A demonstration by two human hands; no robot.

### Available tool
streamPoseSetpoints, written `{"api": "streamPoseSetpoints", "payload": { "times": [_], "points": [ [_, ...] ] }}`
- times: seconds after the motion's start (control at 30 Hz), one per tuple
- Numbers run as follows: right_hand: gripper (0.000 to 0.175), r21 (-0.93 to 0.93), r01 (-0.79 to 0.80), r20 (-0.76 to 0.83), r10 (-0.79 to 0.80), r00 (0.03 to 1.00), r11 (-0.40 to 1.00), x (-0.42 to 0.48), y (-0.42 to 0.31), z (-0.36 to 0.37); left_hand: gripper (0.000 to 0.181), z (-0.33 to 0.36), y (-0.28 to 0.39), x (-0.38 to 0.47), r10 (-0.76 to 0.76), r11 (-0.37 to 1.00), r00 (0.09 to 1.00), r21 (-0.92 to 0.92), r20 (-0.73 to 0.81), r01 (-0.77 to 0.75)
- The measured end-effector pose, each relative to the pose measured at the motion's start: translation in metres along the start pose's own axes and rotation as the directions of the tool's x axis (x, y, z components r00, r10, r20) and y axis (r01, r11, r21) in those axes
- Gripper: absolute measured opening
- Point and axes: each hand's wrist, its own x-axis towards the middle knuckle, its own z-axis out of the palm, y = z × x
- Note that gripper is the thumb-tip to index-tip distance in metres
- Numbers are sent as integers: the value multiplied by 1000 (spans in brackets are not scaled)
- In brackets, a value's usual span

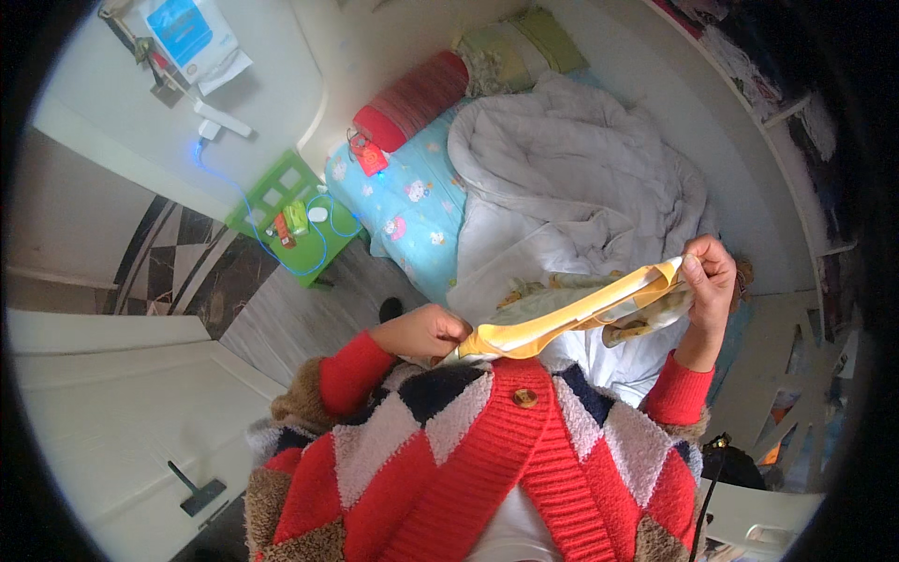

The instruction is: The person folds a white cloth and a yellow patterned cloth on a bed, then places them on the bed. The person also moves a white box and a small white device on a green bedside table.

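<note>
A yellow-edged cloth garment point(555, 324) is stretched between my two hands, just in front of my chest. My left hand point(423, 330) grips its near left end, the fingers curled around the fabric. At the other end, my right hand point(711, 274) is raised and pinches a corner between thumb and fingers. The yellow band runs slanting up to the right, its pale inner side showing. Below the band hang pale printed folds, partly hidden by it; what kind of garment it is I cannot tell.
Beyond my hands is a bed with a grey quilt point(562, 161), a blue patterned sheet point(414, 204), a red bolster point(411, 102) and a green pillow point(520, 53). A green chair point(309, 246) with small packets and a blue cable point(246, 211) stands left. A white door point(126, 435) is nearer left.
</note>
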Motion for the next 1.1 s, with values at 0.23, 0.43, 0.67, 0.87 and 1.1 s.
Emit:
{"api": "streamPoseSetpoints", "payload": {
  "times": [0.23, 0.43, 0.67, 0.87, 1.1],
  "points": [
    [18, -74, 35, -58, -40, 998, 997, 35, -25, 70, 4, -94, 24, -45, 151, 958, 803, 286, -577, 26],
    [11, -156, 10, -82, -23, 996, 988, 66, -37, 140, 6, -171, 56, -98, 306, 937, 551, 348, -777, -31],
    [18, -95, -166, -112, 155, 981, 981, 100, -17, 208, 24, -241, 65, -133, 65, 975, 837, -143, -544, -169],
    [19, -10, -153, -59, 152, 987, 988, 119, -7, 233, 12, -263, 56, -145, 213, 915, 814, 402, -541, 28],
    [12, -131, -233, 316, 264, 912, 964, 148, -4, 239, 12, -274, 58, -147, 270, 961, 572, 255, -774, -109]
  ]
}}
